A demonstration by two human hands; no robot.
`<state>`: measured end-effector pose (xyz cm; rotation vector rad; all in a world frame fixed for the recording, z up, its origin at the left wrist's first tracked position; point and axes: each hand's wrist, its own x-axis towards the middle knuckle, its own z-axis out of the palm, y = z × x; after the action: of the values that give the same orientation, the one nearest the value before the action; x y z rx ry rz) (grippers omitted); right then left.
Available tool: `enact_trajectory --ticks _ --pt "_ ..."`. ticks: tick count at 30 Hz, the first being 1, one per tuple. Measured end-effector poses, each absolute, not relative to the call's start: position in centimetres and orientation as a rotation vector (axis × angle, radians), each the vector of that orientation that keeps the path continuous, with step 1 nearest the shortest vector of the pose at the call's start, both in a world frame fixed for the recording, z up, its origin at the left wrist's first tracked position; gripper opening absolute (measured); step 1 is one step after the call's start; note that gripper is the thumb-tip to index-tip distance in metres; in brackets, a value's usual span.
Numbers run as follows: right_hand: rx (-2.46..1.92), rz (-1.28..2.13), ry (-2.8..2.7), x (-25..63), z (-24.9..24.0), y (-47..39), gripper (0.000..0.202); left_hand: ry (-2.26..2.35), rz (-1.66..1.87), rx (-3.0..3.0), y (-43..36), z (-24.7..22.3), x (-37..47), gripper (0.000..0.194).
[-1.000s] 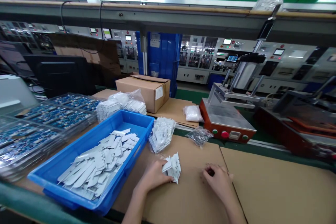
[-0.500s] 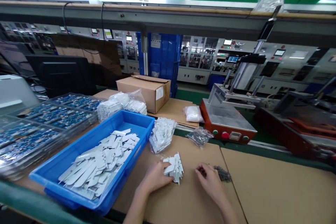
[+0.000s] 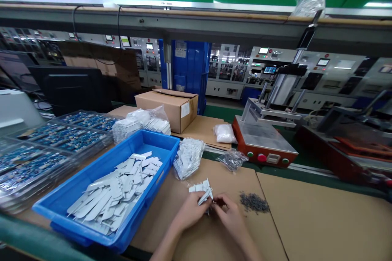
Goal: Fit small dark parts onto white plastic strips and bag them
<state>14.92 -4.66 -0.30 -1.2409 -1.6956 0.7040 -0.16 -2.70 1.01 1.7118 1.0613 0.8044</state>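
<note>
My left hand is closed on a white plastic piece, over a small stack of like white plastic pieces on the cardboard. Close against it, my right hand has its fingertips pinched together at the piece's right end. Whatever sits between those fingertips is too small to make out. A loose heap of small dark grey parts lies on the cardboard to the right of my right hand.
At left stands a blue bin of white pieces, beside clear trays of blue circuit boards. Behind my hands lie bagged white pieces and a bag of dark parts. A red-based press and a cardboard box stand further back.
My right hand has moved left from the dark grey heap to my left hand, uncovering the heap. My left hand has shifted slightly right and towards me with a white piece.
</note>
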Motion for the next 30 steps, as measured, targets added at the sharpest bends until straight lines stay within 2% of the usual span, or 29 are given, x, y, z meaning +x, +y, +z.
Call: enact_trajectory --ticks 6,14,19,25,30 --pt "-1.193 0.604 -1.781 14.8 -0.8 -4.7 0.031 1.081 0.797 1.655 -2.9 0.7 0.3 0.023" --pt "-1.268 0.697 -1.607 14.9 -0.3 -4.6 0.010 1.142 0.928 1.539 -2.3 0.3 0.5 0.018" --pt "-1.256 0.728 -1.560 14.9 0.3 -4.9 0.016 1.105 0.965 1.443 -2.2 0.0 0.3 0.023" --pt "-1.235 0.722 -1.480 14.6 0.5 -5.0 0.021 0.930 0.924 1.116 -3.0 -0.6 1.3 0.042" --pt "-1.255 0.763 -1.453 13.8 0.1 -5.1 0.022 0.962 0.986 1.117 -3.4 -0.9 2.0 0.042"
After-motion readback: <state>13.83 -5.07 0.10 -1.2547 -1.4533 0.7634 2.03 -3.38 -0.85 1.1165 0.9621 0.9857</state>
